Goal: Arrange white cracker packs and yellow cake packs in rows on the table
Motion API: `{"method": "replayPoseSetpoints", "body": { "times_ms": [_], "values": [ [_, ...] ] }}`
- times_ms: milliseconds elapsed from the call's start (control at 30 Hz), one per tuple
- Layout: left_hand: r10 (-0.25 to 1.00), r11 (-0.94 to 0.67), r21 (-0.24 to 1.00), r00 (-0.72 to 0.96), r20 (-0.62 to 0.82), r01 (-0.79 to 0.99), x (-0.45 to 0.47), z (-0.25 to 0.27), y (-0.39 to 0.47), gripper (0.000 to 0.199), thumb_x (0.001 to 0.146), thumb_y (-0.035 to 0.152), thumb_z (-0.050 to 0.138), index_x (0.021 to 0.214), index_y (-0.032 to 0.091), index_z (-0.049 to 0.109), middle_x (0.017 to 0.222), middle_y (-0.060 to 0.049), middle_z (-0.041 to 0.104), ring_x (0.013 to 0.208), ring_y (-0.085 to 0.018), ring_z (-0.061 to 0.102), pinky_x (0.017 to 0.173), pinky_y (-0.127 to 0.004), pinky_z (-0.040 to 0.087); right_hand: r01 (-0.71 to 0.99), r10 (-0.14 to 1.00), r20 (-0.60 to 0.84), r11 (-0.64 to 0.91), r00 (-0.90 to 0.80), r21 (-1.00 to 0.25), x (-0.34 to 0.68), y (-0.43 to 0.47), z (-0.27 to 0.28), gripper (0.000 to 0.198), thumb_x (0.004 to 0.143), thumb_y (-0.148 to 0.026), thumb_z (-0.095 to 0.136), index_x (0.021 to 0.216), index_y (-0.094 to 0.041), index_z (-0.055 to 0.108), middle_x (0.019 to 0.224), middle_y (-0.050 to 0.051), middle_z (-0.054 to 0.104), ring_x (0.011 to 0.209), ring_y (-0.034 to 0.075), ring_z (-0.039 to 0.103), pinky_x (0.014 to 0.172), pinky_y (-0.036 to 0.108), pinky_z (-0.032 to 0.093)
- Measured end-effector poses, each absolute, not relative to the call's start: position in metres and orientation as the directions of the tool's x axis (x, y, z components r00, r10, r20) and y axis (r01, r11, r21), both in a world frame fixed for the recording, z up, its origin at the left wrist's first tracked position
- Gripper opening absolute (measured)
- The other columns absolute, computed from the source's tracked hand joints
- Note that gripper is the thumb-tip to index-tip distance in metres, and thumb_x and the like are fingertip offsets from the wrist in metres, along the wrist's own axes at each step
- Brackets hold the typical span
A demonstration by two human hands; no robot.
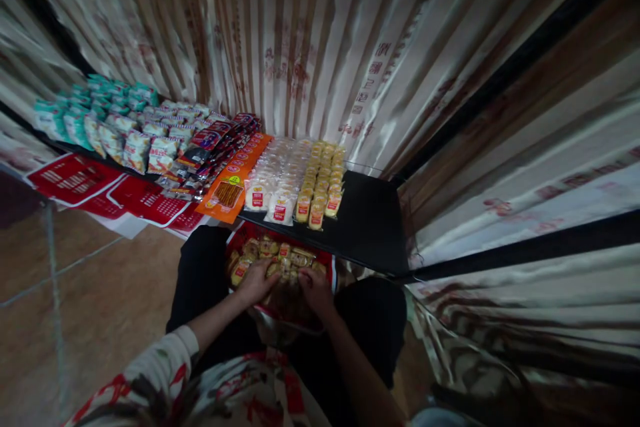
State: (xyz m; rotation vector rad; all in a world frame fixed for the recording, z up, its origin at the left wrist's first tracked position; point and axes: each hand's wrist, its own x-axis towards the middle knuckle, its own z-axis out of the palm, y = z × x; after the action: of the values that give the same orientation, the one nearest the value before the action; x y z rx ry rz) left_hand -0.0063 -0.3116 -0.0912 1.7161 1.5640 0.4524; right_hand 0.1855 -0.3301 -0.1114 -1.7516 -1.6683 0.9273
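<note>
In the head view, a red container (330,273) between my knees is filled with small yellow wrapped snack packets (267,247). My left hand (259,282) reaches into it from the left, fingers closed on packets near the middle. From the right comes my right hand (316,288), curled with its thumb against the same small group of packets. The fingertips of both hands are partly hidden, and dim light blurs the packets under them. Just beyond the container, rows of matching yellow packets (320,177) stand on a black shelf (375,220).
Left of the yellow rows are white packets (280,173), an orange snack bag (233,180), dark red packets (215,147), white bags (150,140) and green bags (75,120). Red printed sheets (75,180) hang from the shelf's front. A pleated curtain (320,33) closes off the back and right.
</note>
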Motion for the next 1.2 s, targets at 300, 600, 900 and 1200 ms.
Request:
{"method": "replayPoseSetpoints", "body": {
  "times_ms": [300, 600, 900, 1200],
  "values": [
    [0.734, 0.668, 0.685, 0.108, -0.671, -0.291, 0.03, -0.06, -0.309, 0.036, 0.079, 0.046, 0.053, 0.096, 0.016, 0.06, 0.083, -0.006, 0.068, 0.071, -0.016, 0.063, 0.062, -0.026, 0.049, 0.387, 0.986, -0.094, -0.035, -0.134, -0.921, 0.167, -0.34, -0.082, 0.049, 0.075, -0.036, 0.058, 0.121, -0.021, 0.053, 0.12, 0.009, 0.06, 0.106, 0.022, 0.058, 0.092, 0.039, 0.046],
    [0.734, 0.671, 0.616, 0.247, -0.633, -0.413, 0.04, -0.027, -0.308, 0.027, 0.08, 0.039, 0.055, 0.095, 0.017, 0.058, 0.089, -0.005, 0.065, 0.075, -0.013, 0.061, 0.07, -0.025, 0.051, 0.598, 0.996, 0.079, 0.093, -0.05, -0.796, 0.186, -0.34, -0.068, 0.038, 0.08, -0.026, 0.053, 0.117, -0.021, 0.057, 0.114, 0.008, 0.061, 0.108, 0.022, 0.056, 0.095, 0.038, 0.043],
    [0.911, 0.412, 0.898, 0.066, -0.407, -0.152, 0.062, -0.027, -0.312, 0.028, 0.065, 0.038, 0.066, 0.082, 0.018, 0.056, 0.065, 0.003, 0.056, 0.061, -0.011, 0.055, 0.059, -0.021, 0.043, 0.636, 0.994, 0.112, 0.095, -0.013, -0.766, 0.192, -0.341, -0.045, 0.041, 0.076, -0.033, 0.059, 0.116, -0.024, 0.055, 0.11, 0.008, 0.06, 0.104, 0.023, 0.056, 0.092, 0.037, 0.045],
    [0.956, 0.132, 0.98, 0.243, -0.166, 0.152, 0.078, -0.002, -0.29, 0.024, 0.066, 0.016, 0.055, 0.089, 0.019, 0.063, 0.081, 0.0, 0.066, 0.08, -0.017, 0.06, 0.073, -0.025, 0.046, 0.347, 0.999, -0.025, -0.036, 0.038, -0.937, 0.226, -0.32, -0.039, 0.034, 0.072, -0.034, 0.058, 0.103, -0.021, 0.064, 0.093, 0.005, 0.067, 0.082, 0.019, 0.063, 0.076, 0.031, 0.052]
  ]
}}
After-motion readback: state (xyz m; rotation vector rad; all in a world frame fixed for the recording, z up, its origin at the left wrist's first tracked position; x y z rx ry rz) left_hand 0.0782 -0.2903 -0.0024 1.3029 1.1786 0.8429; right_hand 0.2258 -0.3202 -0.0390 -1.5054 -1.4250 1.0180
